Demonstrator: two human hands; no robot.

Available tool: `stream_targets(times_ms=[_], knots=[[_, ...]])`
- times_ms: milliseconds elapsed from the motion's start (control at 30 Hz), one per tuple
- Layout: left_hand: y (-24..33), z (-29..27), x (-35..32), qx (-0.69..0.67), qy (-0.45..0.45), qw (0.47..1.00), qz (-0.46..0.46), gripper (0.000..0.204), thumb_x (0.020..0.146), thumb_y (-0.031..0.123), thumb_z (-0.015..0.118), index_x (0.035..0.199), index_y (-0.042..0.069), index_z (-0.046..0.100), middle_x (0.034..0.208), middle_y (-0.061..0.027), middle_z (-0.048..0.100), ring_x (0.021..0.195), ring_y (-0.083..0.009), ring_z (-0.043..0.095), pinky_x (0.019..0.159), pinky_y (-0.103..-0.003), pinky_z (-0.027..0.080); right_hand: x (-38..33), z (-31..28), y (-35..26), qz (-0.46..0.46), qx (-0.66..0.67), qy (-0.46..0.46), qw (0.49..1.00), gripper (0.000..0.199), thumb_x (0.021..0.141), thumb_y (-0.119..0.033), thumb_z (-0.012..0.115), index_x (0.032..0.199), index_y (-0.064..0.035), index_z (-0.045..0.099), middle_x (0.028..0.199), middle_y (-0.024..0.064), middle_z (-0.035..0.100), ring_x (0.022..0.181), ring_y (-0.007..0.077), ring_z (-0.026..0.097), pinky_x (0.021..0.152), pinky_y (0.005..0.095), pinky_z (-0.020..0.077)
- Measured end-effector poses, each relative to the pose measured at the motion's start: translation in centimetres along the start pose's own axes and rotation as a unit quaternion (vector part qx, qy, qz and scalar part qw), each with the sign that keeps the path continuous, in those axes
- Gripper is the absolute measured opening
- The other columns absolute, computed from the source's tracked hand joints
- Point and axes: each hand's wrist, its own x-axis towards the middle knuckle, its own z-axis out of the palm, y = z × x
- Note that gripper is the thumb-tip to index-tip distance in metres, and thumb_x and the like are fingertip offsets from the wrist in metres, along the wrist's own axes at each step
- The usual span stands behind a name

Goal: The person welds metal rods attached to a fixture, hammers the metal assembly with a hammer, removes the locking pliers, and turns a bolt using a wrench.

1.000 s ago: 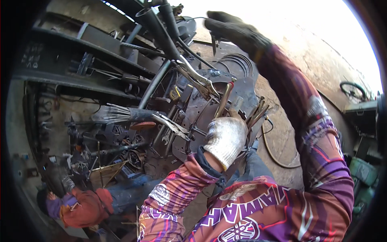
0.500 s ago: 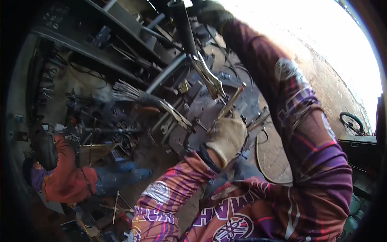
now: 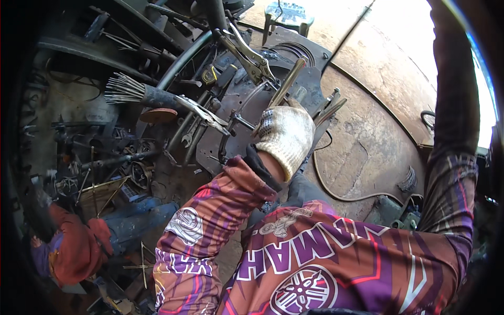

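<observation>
- The gloved left hand point(image 3: 286, 134) was clenched around the lower end of a brass-coloured tube point(image 3: 289, 81), wrist bent, forearm rising from seven o'clock; the tube leaned from the fist toward twelve.
- The right arm point(image 3: 455, 105) stretched up toward one o'clock; its hand lay beyond the view, its state impossible to tell.
- Below the fist spread a dark steel plate point(image 3: 205, 156) with drilled holes.
- Concrete floor point(image 3: 362, 157) opened at three o'clock from the fist, crossed by one pale hose point(image 3: 346, 198) at four.
- At eight, one co-worker point(image 3: 79, 244) in a red top bent low.
- Two locking pliers were counted: one point(image 3: 251, 62) at eleven, one point(image 3: 202, 113) nearer nine.
- One yellow tape measure point(image 3: 210, 75) and one bundle of welding electrodes point(image 3: 126, 90) lay toward ten.
- One stool point(image 3: 289, 14) stood at twelve.
</observation>
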Motion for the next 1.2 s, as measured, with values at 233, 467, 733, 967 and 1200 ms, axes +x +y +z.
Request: stream_targets(times_ms=[233,467,733,967,1200], knots=[[-0.4,1.7,-1.5,0.122,0.12,0.984,0.044,0.017,0.092,0.022,0.062,0.094,0.008,0.071,0.078,-0.0069,0.072,0.071,-0.0273,0.076,0.054,-0.046,0.058,-17.4,-20.1,1.2,0.129,0.041,0.143,0.98,0.058,0.091,-0.033,0.076,0.134,-0.001,0.054,0.103,0.0089,0.066,0.096,0.0254,0.069,0.086,0.0474,0.0586],[-1.9,0.6,-1.9,0.194,0.136,0.965,0.112,0.018,0.092,0.018,0.061,0.093,0.011,0.077,0.086,-0.0121,0.076,0.081,-0.0291,0.078,0.066,-0.046,0.062,-45.0,-17.5,-0.8,0.235,0.022,0.251,0.939,0.041,0.099,-0.027,0.066,0.13,-0.003,0.056,0.093,0.0067,0.066,0.073,0.0209,0.069,0.071,0.0399,0.0625],[-2.4,0.2,-0.3,0.149,0.062,0.98,0.118,0.023,0.094,0.016,0.057,0.106,0.006,0.073,0.097,-0.0206,0.075,0.094,-0.0381,0.074,0.08,-0.05,0.06,-65.1,-11.4,-6.2,0.475,0.052,0.271,0.836,0.037,0.096,-0.02,0.067,0.124,0.0004,0.054,0.084,0.0068,0.063,0.065,0.0224,0.066,0.061,0.0395,0.0597],[-2.6,0.1,0.0,0.163,0.065,0.976,0.129,0.028,0.092,0.017,0.057,0.113,0.003,0.07,0.104,-0.0235,0.073,0.101,-0.0414,0.071,0.09,-0.053,0.056,-68.6,-7.9,-7.8,0.487,-0.164,0.056,0.856,0.044,0.088,-0.022,0.077,0.121,-0.001,0.057,0.092,0.0095,0.064,0.076,0.0263,0.067,0.069,0.0404,0.0572],[-2.9,0.4,0.1,0.149,0.068,0.977,0.137,0.026,0.095,0.017,0.055,0.111,0.002,0.069,0.102,-0.0234,0.072,0.101,-0.041,0.07,0.09,-0.052,0.055,-70.4,-7.6,-7.0,0.515,-0.191,-0.043,0.834,0.047,0.086,-0.028,0.08,0.122,-0.0054,0.059,0.098,0.01,0.066,0.09,0.0267,0.068,0.079,0.0399,0.0548]])
